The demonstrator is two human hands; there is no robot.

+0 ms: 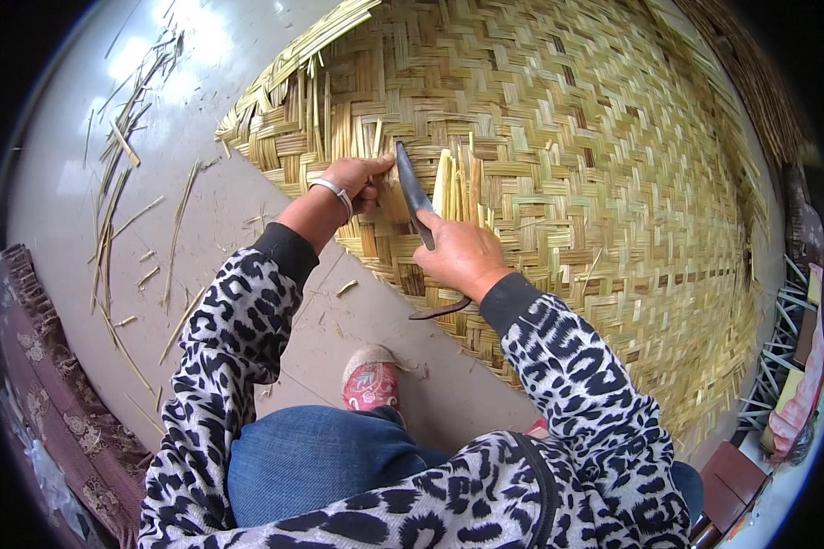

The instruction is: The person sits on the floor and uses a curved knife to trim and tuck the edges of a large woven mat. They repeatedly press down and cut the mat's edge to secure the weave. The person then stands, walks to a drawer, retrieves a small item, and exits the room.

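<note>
Left-hand fingers (376, 166) curled over woven mat (568, 201), pinch unclear; 4 o'clock, right-hand fingers (428, 220) wrapped round curved knife (413, 187).

Mat (604, 201) on the floor (218, 209), loose strips (113, 166) to its left, knife (413, 188) at its near left side.

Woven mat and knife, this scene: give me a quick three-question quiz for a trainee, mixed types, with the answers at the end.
1. Which hand has its grip around the knife?
2. True or false: the bracelet is on the left wrist.
3. Fill the gap: in the picture, loose strips lie on the ____, left of the mat.

Key:
1. The right hand.
2. True.
3. Floor.
</note>
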